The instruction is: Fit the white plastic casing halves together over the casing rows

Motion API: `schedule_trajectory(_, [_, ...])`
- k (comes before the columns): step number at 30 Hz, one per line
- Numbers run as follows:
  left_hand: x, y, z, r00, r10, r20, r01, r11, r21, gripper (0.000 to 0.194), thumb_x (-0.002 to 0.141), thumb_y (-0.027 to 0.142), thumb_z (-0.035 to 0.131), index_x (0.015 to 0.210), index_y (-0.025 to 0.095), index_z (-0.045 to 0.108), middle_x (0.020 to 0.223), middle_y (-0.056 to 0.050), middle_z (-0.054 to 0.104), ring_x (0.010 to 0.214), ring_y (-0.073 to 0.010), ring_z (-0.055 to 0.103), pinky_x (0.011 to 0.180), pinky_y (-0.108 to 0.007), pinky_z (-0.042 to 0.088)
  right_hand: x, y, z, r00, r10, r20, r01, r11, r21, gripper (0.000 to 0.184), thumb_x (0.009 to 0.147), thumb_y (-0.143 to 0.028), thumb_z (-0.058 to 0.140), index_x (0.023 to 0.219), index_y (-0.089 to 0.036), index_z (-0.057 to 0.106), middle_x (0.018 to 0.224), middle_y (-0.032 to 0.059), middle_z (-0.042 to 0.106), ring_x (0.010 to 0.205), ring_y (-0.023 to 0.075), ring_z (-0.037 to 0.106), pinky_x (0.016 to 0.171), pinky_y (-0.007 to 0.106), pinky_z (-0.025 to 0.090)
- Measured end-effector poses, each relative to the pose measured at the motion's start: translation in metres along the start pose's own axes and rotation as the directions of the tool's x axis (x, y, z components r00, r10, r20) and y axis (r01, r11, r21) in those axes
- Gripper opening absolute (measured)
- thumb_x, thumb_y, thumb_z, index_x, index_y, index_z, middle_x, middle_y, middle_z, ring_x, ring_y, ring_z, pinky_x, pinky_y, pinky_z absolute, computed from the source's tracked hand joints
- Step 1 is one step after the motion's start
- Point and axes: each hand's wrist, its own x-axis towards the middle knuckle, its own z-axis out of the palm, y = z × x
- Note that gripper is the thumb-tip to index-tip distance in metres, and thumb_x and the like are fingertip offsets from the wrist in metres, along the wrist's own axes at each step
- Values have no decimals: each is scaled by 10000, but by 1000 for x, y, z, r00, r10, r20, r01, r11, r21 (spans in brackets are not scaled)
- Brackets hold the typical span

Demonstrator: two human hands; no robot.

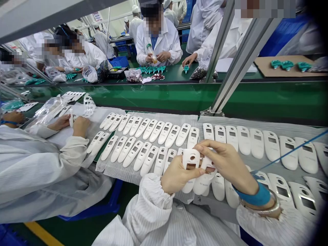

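Observation:
My left hand [176, 176] and my right hand [225, 162] both grip one white plastic casing [191, 160] with a small window, held just above the bench. The left thumb presses on its lower part; the right fingers pinch its top and right side. Under my hands lie more white casings [143, 143] in two slanted rows on a white mat [120, 171]. A blue strap [258, 196] circles my right wrist.
A person in a white coat at my left holds a casing [71, 119] beside clear bags [48, 109]. A slanted metal post [230, 75] rises behind the rows. Across a green conveyor [153, 95], people in white coats handle teal parts [151, 69].

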Motion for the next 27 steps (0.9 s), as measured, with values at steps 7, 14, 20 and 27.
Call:
schedule_trajectory(7, [0, 4, -2, 999, 1, -38, -1, 1000, -7, 405, 757, 218, 728, 1152, 159, 661, 1019, -121, 726, 1006, -288, 674, 879, -388, 536, -6, 7, -5, 987, 159, 38, -161, 911, 379, 422, 907, -603, 506, 1002, -229, 678, 1027, 59, 669, 947, 229, 625, 763, 309, 538])
schedule_trajectory(14, [4, 9, -1, 990, -45, -135, 36, 997, -74, 447, 720, 213, 756, 1148, 137, 650, 1045, -137, 718, 1026, -307, 661, 878, -386, 540, -12, 25, -10, 988, 98, -122, -34, 895, 445, 342, 921, -536, 536, 937, -224, 674, 1054, 50, 656, 1011, 223, 594, 905, 320, 479])
schedule_trajectory(20, [16, 2, 11, 921, -59, -385, 31, 996, -78, 684, 673, 279, 806, 1295, 240, 522, 1155, -77, 684, 1119, -285, 616, 857, -327, 552, -28, 42, 8, 991, 41, 126, -102, 841, 531, 526, 666, -433, 827, 1105, -229, 620, 1014, 26, 654, 982, 227, 602, 892, 337, 483])
schedule_trajectory(27, [24, -17, 32, 934, -89, -347, 125, 989, 83, 626, 620, 402, 827, 1156, 152, 621, 1101, -109, 700, 1151, -324, 587, 885, -355, 543, -44, 77, -2, 959, 263, 103, -275, 780, 563, 345, 586, -339, 873, 790, -129, 691, 705, 10, 639, 566, 107, 544, 504, 184, 415])
